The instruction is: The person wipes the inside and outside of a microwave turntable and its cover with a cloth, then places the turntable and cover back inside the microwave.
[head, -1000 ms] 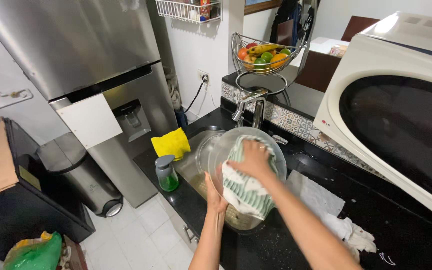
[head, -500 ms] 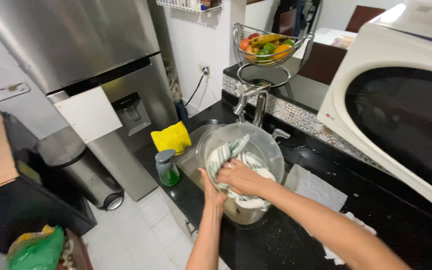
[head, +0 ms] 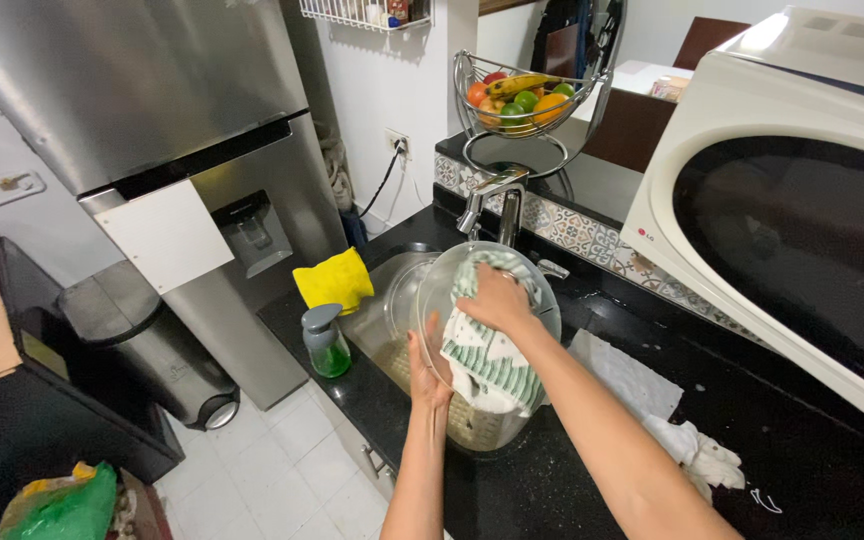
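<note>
Glass bowl [head: 542, 290] is mid-drying, tilted over the sink [head: 392, 300]. Right hand [head: 492, 300] presses a striped towel [head: 487, 365] inside it, fingers curled on the cloth; left hand [head: 427, 360] grips the rim. Looks like rotating the bowl comes next.

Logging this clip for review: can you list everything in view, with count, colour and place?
bowl: 1, clear glass, held over the sink
towel: 1, white with green stripes, pressed into the bowl
sink: 1, steel, set in the counter
faucet: 1, chrome, behind the sink
soap bottle: 1, green, left of the sink
cloth: 1, yellow, at the sink's left edge
microwave: 1, white, right on the counter
fruit basket: 1, wire, behind the faucet
fridge: 1, steel, left
bin: 1, steel, on the floor
counter: 1, black
left hand: holds the bowl's rim
right hand: presses the towel
</note>
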